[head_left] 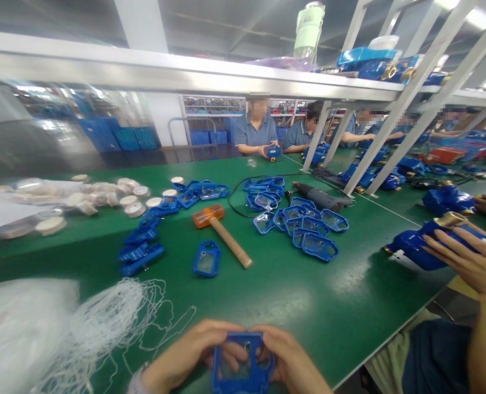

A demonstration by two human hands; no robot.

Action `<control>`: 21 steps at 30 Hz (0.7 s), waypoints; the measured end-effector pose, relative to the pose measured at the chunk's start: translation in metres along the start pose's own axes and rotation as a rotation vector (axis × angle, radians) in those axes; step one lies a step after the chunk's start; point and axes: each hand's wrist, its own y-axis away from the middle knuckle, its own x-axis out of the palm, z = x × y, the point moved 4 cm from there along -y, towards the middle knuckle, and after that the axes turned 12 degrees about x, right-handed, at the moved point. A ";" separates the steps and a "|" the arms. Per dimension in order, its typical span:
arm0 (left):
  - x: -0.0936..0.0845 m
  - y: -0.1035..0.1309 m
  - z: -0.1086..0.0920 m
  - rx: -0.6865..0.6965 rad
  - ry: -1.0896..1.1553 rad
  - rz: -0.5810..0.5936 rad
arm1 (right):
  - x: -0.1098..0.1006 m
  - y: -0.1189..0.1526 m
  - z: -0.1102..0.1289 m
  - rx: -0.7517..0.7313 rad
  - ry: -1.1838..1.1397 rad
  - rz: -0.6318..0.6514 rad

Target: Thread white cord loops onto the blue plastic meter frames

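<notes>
Between my two hands, low in the head view, is a blue plastic frame (219, 365) with a clear window and a round hole on its right side. My left hand (193, 347) grips its left and top edge, some fingers showing through the window. My right hand (286, 355) holds the right edge by the hole. Beyond them a like blue frame (206, 259) lies alone on the green table (263, 298), left of a mallet (226, 235) with an orange head and wooden handle. Tangled white string (115, 312) lies left of my left hand.
Blue frames (314, 230) lie heaped at centre right near a grey power tool (318, 196); others (142, 246) form a row at left. Round pale discs (134, 208) are farther left. A co-worker's hand (468, 251) rests on a blue meter body (415, 243) at right. Slanted posts (384, 142) support a shelf.
</notes>
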 end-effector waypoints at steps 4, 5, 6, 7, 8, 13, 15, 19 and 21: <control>0.001 0.000 0.000 -0.007 0.014 0.019 | -0.003 -0.005 0.000 -0.018 0.025 -0.013; 0.001 -0.002 0.002 -0.004 0.005 0.009 | -0.005 -0.007 0.000 -0.030 0.055 -0.042; 0.000 -0.004 0.004 0.000 -0.014 -0.003 | -0.009 -0.009 0.001 -0.047 0.092 -0.087; -0.001 -0.007 0.006 0.011 -0.055 -0.017 | -0.014 -0.010 0.003 -0.072 0.134 -0.145; -0.002 -0.010 0.007 0.031 -0.116 -0.031 | -0.021 -0.011 0.008 -0.103 0.178 -0.214; -0.028 -0.022 -0.011 0.297 -0.528 -0.286 | -0.067 -0.006 0.066 -0.303 0.395 -0.569; -0.047 -0.021 -0.028 0.437 -0.722 -0.466 | -0.086 -0.004 0.094 -0.371 0.558 -0.683; -0.083 -0.019 -0.048 0.544 -1.024 -0.684 | -0.098 0.004 0.127 -0.708 1.047 -1.030; -0.098 -0.025 -0.047 0.448 -1.046 -0.655 | -0.088 -0.001 0.123 -0.809 1.336 -1.064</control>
